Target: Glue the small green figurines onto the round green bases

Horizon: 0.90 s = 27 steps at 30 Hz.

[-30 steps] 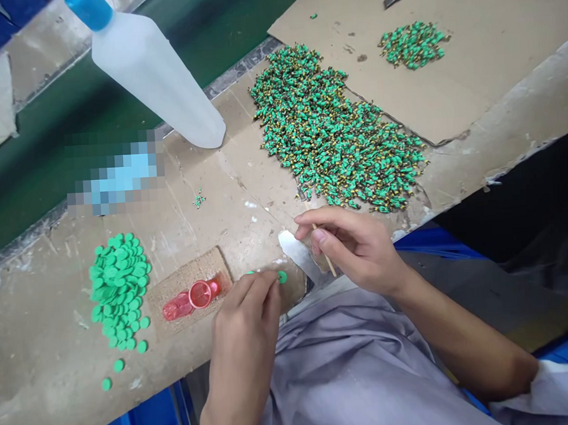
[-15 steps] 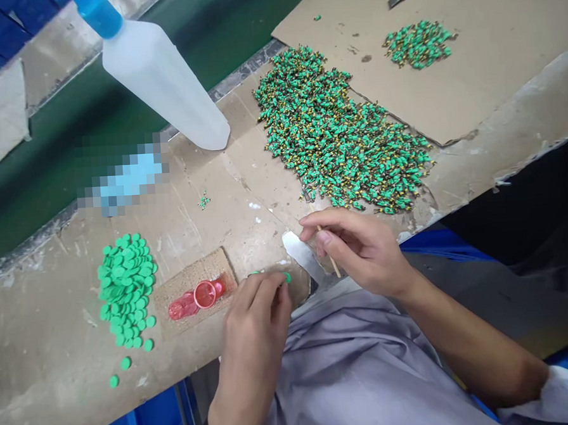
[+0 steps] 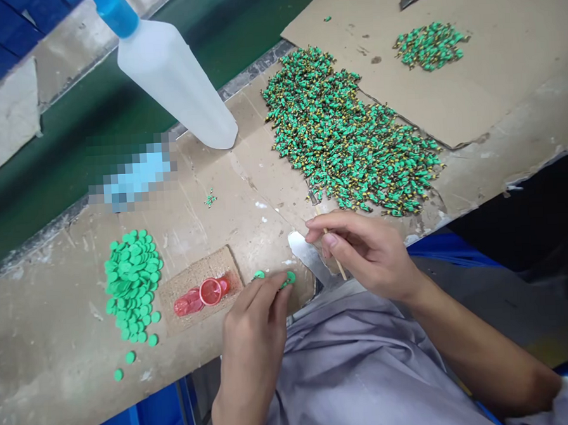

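Soft light covers the bench (image 3: 47, 326), with shadow beneath and a blue patch (image 3: 139, 175) pixelated.

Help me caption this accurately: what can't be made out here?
All in the head view:
Left hand: its fingers hide what its grip holds, if anything.
Blue object: pixelated beyond recognition.
Bottle's blue top: cut off by the top edge.
Largest pile: pieces too small to count.

A thin wooden stick (image 3: 342, 271) slants in the right fingers (image 3: 333, 240), a green disc (image 3: 292, 277) at the left fingers (image 3: 274, 284).

Smooth wooden stick (image 3: 342, 270), rough board (image 3: 218, 260)
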{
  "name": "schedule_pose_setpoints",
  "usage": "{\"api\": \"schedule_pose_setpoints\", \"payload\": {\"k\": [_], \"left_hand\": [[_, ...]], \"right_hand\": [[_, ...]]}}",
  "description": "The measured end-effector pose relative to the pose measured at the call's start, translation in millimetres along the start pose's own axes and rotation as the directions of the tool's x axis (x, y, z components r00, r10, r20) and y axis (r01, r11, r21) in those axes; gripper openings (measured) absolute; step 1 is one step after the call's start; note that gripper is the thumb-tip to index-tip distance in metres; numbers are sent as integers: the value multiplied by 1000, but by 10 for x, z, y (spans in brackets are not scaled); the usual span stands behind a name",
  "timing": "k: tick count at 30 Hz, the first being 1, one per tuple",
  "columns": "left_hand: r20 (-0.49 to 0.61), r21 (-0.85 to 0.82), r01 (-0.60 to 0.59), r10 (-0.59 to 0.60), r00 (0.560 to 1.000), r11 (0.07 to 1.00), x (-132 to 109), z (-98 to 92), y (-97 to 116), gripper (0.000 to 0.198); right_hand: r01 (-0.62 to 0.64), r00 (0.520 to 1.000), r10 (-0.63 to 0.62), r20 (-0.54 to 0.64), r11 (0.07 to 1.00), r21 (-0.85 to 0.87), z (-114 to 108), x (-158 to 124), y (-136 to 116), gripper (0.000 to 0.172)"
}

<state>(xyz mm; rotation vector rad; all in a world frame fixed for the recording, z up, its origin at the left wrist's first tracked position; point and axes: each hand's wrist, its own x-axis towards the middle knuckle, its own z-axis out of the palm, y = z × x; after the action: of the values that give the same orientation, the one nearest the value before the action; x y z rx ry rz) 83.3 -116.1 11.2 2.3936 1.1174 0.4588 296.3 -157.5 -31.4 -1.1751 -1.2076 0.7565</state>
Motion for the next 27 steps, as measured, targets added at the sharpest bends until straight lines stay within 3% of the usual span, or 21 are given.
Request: {"api": "schedule_pose_setpoints", "payload": {"k": [5,8,10,12,15,20,27], "left_hand": [[13,-249,226,-230,973,942,-87,-61,32,12],[94,-469,371,-372,923,802,-135,-99,69,10],[133,-596,417,-427,894,687,-166,-115,86,10],[157,-686,426,-452,878,590,-200,-127,92,11],[220,-762,438,-445,868,476,-253,-146,101,10],[306,-813,495,-500,810,305,-318,-187,192,14],[277,-840,462,-506,817,285,-363,-225,276,22]], "right_hand": [[-7,1000,6,20,1000,19,-27,-26,-4,24],[-10,994,-1,106,994,104,-50,-38,-15,34],[-7,983,-17,185,992,127,-62,-39,-18,54],[6,971,-31,236,994,107,-66,-40,-15,72],[11,967,-31,254,997,81,-66,-57,-3,79],[-33,972,11,236,996,89,-80,-98,5,73],[-3,980,-20,197,994,112,-74,-108,20,55]]}}
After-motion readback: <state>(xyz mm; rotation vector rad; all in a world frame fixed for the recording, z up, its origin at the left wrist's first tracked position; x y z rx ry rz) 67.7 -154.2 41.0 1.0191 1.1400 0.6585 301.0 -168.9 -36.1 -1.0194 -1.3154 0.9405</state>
